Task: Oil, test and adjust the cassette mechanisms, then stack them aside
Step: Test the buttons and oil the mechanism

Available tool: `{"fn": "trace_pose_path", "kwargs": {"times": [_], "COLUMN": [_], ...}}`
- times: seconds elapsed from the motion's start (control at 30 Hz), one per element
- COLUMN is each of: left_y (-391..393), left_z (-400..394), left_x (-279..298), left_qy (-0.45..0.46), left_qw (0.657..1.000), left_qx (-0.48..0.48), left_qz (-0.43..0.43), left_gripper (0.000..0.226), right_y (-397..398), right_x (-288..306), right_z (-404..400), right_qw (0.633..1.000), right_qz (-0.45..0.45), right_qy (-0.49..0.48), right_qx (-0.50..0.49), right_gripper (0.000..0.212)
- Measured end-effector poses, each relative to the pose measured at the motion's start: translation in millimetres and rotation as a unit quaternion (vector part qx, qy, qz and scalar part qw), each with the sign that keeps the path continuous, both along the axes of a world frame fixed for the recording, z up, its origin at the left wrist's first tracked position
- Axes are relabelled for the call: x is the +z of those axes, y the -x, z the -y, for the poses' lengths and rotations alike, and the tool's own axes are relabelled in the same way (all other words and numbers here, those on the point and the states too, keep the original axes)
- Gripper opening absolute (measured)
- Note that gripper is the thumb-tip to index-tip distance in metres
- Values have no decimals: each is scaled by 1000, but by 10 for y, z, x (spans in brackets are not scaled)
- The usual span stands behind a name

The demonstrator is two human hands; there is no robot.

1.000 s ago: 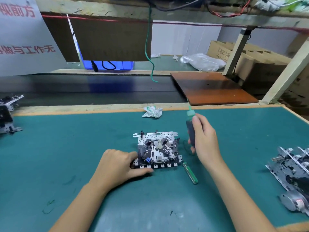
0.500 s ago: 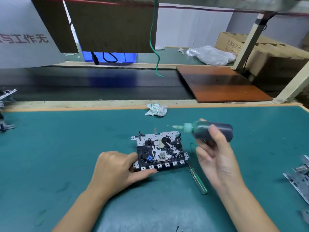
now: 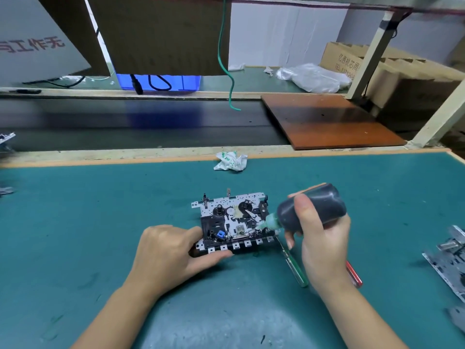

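Head view, looking down: my right hand (image 3: 320, 238) has its fingers and thumb curled round the dark oil bottle (image 3: 312, 210), tipped so its green nozzle (image 3: 270, 222) points down-left onto the right part of the cassette mechanism (image 3: 234, 222); whether the very tip touches metal I cannot tell. My left hand (image 3: 171, 250) lies against the mechanism's left near corner, fingers loosely together, the thumb pressed flat along its front edge by the row of white keys, pinning it rather than gripping it.

The mechanism sits flat on the green bench mat (image 3: 100, 222), about mid-bench, just in front of me. I judge it light and stiff: a thin stamped plate carrying spindles, small springs and plastic levers on top. Those parts look easy to bend or knock, so I would hold it by the plate's outer edges and key bar, never by the top works, and oiled spots may turn slippery.

A green-handled screwdriver (image 3: 295, 268) lies just right of it, partly under my wrist, with a red-handled tool (image 3: 353, 273) beside. More mechanisms (image 3: 448, 260) lie at the right edge, and a crumpled wrapper (image 3: 230, 161) near the far rim.
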State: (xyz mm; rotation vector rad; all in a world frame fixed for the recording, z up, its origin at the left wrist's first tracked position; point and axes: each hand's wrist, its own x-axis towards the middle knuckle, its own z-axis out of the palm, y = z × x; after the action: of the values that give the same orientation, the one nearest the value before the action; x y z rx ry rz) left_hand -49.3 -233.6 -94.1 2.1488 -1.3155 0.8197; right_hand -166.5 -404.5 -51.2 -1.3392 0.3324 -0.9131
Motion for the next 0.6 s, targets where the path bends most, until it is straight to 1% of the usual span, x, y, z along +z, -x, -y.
{"fn": "trace_pose_path", "kwargs": {"times": [0.07, 0.1, 0.27, 0.43, 0.6], "left_y": [-2, -2, -5, -9, -13], "left_z": [-2, -1, -7, -4, -8], "left_x": [-2, -4, -15, -16, -23], "left_qy": [-1, -2, -2, -1, -5], "left_qw": [1000, 1000, 1000, 1000, 1000], "left_qx": [0, 0, 1, 0, 1], "left_qz": [0, 0, -3, -4, -8], "left_gripper": [74, 74, 74, 74, 73], "right_y": [1, -1, -5, -5, -11], "right_x": [-18, -28, -63, -68, -71], "right_z": [9, 11, 14, 20, 15], "right_qw": [1000, 1000, 999, 998, 997], "right_qz": [-7, -9, -15, -30, -17], "right_qy": [11, 19, 41, 57, 71], "right_qx": [-3, -4, 5, 6, -2], "right_gripper": [39, 42, 45, 39, 48]}}
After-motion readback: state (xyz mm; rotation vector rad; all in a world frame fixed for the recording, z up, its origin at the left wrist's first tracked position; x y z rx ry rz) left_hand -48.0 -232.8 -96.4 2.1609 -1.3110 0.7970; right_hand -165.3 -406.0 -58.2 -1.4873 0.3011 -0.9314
